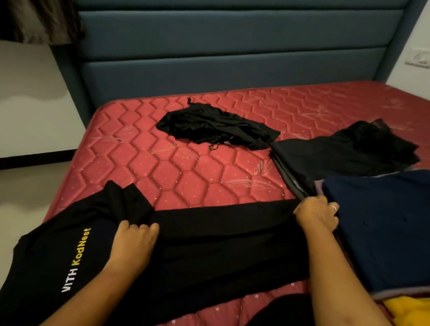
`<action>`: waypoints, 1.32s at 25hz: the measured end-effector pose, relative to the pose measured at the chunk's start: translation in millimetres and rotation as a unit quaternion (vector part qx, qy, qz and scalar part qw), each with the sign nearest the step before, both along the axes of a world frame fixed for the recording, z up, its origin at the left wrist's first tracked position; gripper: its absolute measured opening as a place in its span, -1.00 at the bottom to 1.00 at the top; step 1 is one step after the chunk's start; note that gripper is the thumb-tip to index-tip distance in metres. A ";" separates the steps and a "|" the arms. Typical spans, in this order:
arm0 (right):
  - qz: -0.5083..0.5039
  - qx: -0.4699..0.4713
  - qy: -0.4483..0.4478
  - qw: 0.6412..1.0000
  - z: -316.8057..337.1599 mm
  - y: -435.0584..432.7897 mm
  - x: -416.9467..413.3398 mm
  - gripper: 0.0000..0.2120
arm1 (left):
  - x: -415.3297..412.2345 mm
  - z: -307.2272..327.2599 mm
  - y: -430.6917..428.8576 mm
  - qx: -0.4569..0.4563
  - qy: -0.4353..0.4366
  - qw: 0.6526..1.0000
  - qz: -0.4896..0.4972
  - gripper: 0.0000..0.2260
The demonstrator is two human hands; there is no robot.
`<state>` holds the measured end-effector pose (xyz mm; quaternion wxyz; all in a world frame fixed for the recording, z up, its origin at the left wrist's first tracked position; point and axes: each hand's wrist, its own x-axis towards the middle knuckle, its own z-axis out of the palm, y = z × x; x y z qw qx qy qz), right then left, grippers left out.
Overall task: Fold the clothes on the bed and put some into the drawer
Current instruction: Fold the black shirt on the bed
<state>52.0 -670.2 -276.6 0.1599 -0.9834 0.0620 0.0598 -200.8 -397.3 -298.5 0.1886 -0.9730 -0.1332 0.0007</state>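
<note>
black t-shirt [226, 243] mid-fold, lying as a long strip across the near edge of the mattress [181, 170]. left hand [133, 244] grips its sleeve end, right hand [317, 213] grips the other end. navy garment [387, 234] and black pile [342, 155] look folded. crumpled black garment [212, 128] not yet folded. drawer not in view.

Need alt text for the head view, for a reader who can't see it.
Both hands hold a black shirt flat across a red mattress, left hand by its sleeve, right hand at the other end. A crumpled black garment and folded dark clothes lie beyond.
</note>
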 end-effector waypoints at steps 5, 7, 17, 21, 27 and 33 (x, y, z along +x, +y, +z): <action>0.039 0.072 -0.095 0.992 7.3 15.9 -4.5 -0.64 | 24.9 9.9 -29.2 -0.100 -0.054 0.994 0.006 -0.86; 0.120 0.076 -0.033 0.989 -7.8 26.8 -7.2 -0.55 | 44.0 -4.5 -42.5 -0.184 -0.053 0.981 -0.016 -0.75; 0.096 -0.076 0.032 0.992 -59.7 30.7 8.1 -0.47 | 42.9 -35.2 -33.7 -0.325 -0.049 0.932 0.156 -0.48; 0.170 -0.054 -0.102 0.979 -36.5 66.9 -3.9 -0.37 | -37.8 -14.7 24.3 -0.427 -0.195 0.879 0.088 -0.45; 0.356 0.270 0.128 0.885 -18.4 245.3 -122.9 -0.32 | -179.5 -0.7 93.8 -0.417 -0.257 0.843 0.222 -0.77; 0.159 0.426 0.246 0.856 -10.1 328.0 -158.4 -0.33 | -158.7 11.4 136.0 -0.608 -0.321 0.665 0.293 -0.84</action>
